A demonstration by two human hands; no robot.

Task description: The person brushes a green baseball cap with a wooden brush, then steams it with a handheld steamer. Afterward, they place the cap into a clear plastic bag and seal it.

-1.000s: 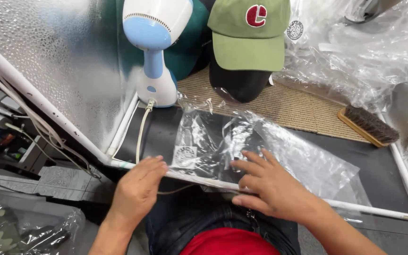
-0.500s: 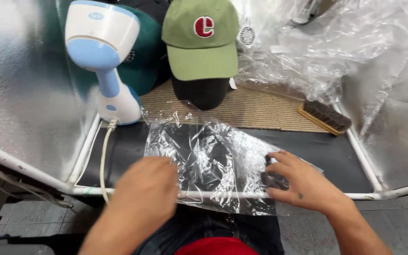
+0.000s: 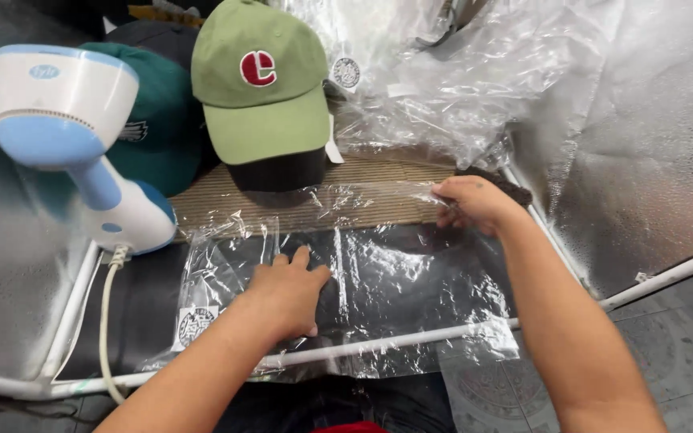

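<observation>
A big see-through plastic bag lies flat on the black mat, inside a white pipe frame with shiny silver walls. The left hand lies flat on the middle of the bag, fingers spread, holding nothing. The right hand pinches the far right edge of the bag. Behind the bag sit a green cap and a white and blue steamer. A small round sticker is on the bag's near left corner.
</observation>
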